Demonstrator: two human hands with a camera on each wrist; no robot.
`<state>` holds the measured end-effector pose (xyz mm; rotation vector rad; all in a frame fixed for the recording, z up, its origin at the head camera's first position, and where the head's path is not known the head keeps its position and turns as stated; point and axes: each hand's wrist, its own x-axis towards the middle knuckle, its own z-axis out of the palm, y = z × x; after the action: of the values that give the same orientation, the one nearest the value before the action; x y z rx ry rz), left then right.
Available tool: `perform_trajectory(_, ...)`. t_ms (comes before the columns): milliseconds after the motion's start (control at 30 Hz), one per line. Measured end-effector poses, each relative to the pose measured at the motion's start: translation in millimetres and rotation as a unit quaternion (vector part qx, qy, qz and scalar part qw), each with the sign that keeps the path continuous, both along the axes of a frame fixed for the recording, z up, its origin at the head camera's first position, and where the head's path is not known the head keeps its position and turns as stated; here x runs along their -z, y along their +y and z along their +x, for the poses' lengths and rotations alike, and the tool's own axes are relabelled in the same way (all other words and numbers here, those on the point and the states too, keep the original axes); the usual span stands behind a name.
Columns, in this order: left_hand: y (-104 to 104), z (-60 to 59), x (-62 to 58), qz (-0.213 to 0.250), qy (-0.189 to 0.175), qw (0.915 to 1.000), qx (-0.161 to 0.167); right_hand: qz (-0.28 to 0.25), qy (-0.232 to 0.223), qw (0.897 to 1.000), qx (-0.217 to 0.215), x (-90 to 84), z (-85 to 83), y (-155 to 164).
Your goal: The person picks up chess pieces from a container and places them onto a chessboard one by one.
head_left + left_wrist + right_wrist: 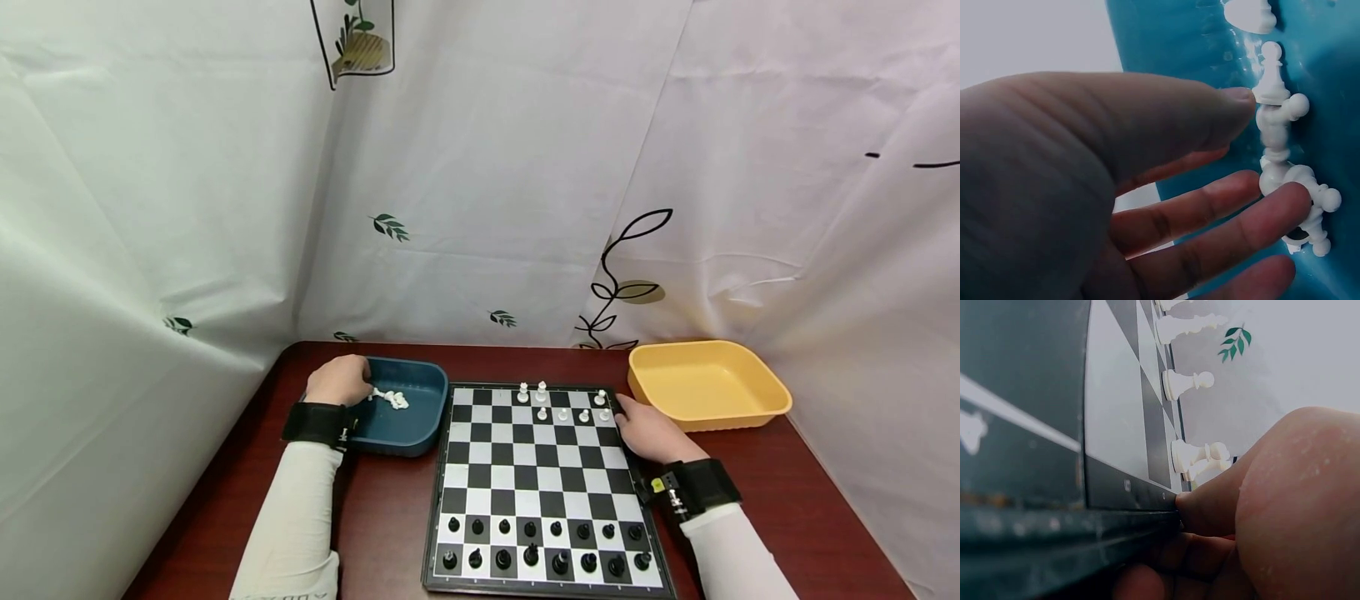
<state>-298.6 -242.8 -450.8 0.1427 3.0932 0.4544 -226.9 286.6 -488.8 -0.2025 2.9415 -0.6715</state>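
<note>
White chess pieces [395, 400] are lying in a small heap inside the blue tray [425, 417], which is standing on the left side. Over the tray's left part the left hand [339, 381] is reaching, palm facing the heap. Its thumb and fingers are standing apart and rather straight — whether the tips are touching a piece, I cannot tell.

Just beside the tray, the chessboard [550, 479] is lying flat. Two full rows of black pieces [531, 554] are occupying its near side, while seven white ones [541, 392] are standing towards the far right. At the board's right edge the right hand [656, 432] is gripping, thumb on top and fingers curling underneath — so they are clamped on the frame. Farther right, a yellow tray [697, 379] is resting.

All of this is sitting on a dark reddish-brown table [382, 500]. Behind and at both sides, white cloth [487, 167] with printed leaves is hanging, showing creases.
</note>
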Motion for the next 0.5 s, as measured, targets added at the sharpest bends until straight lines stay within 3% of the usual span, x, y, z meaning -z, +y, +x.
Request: perform_trajectory(500, -1.8, -2.1, 7.3, -0.005, 0.001, 0.9999, -0.014, -0.006, -0.001, 1.0, 0.002, 0.2, 0.6, 0.0)
